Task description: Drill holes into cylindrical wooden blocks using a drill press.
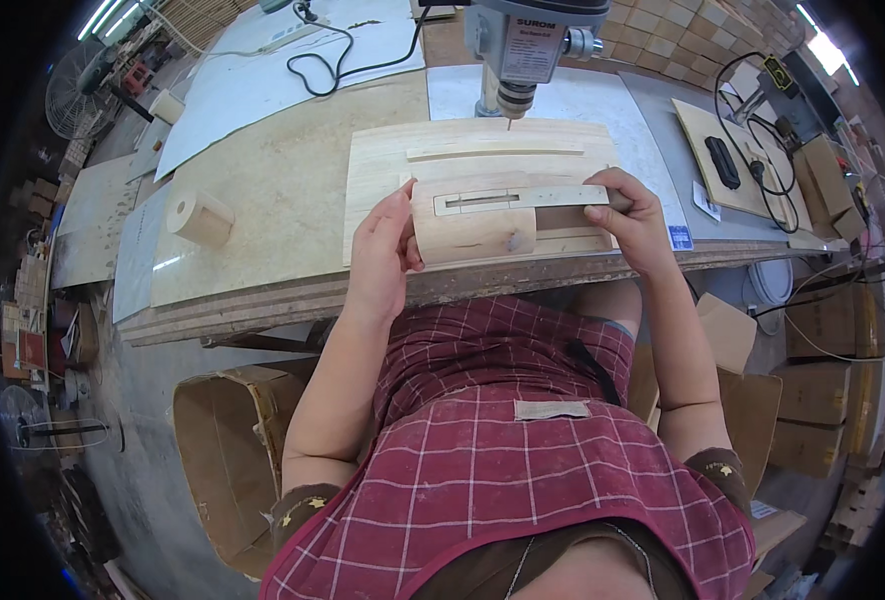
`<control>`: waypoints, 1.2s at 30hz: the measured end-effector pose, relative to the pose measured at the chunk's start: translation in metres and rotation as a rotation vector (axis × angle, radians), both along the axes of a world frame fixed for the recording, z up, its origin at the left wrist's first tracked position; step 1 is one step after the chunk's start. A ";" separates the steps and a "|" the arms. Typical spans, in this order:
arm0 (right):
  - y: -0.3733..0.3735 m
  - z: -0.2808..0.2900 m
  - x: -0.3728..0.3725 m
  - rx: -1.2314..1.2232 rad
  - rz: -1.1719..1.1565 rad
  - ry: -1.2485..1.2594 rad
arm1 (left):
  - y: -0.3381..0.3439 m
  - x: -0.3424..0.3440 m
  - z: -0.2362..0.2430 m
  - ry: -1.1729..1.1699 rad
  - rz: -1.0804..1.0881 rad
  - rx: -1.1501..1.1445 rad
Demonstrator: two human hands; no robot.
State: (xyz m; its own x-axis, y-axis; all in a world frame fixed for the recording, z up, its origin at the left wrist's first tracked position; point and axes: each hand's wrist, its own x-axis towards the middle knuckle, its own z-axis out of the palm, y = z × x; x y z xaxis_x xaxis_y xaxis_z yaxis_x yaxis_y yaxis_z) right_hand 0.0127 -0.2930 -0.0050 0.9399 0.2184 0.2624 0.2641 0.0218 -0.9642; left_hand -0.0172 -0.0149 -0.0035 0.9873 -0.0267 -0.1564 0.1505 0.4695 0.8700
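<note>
A pale wooden cylinder [473,237] lies on its side on a wooden jig board [373,150]. My left hand [388,240] is closed around its left end, the thumb near the top edge. Across the top of the cylinder rests a flat, light strip [563,195] with a long slot in its left part. My right hand [631,215] pinches the strip's right end between thumb and fingers, to the right of the cylinder. Above and behind the cylinder stands a bench drill press [533,45]; its thin bit [510,124] points down, apart from the wood.
Another wooden cylinder [200,218] with a hole in its end stands to the left on the worktable [273,220]. Cables and a black power strip [722,162] lie at the right. An open cardboard box [228,450] sits below the table on the left.
</note>
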 end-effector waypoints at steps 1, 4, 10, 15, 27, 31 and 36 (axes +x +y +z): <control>-0.002 -0.003 0.003 -0.036 -0.033 -0.016 | -0.001 0.003 -0.001 0.000 -0.006 0.004; -0.008 -0.012 0.015 -0.131 -0.120 -0.002 | -0.008 0.017 -0.005 -0.038 -0.067 0.211; -0.020 -0.029 0.049 -0.342 -0.255 -0.050 | -0.031 0.062 -0.023 -0.268 -0.187 0.438; -0.023 -0.033 0.070 -0.424 -0.362 0.016 | -0.042 0.077 -0.033 -0.271 -0.079 0.742; -0.003 -0.043 0.083 -0.433 -0.248 -0.073 | -0.040 0.063 -0.043 -0.277 -0.080 0.450; -0.014 -0.019 0.081 -0.601 -0.117 -0.129 | -0.042 0.063 -0.042 -0.283 -0.045 0.525; -0.026 0.095 0.125 -0.563 -0.358 -0.458 | -0.043 0.061 -0.039 -0.241 -0.069 0.483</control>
State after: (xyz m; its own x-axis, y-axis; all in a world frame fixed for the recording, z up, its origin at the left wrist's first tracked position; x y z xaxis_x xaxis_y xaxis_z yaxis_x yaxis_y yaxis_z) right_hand 0.1375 -0.3190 0.0897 0.8037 0.1383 0.5787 0.5344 -0.5954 -0.5999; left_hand 0.0442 -0.0576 -0.0425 0.9953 -0.0735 0.0632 -0.0631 0.0034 0.9980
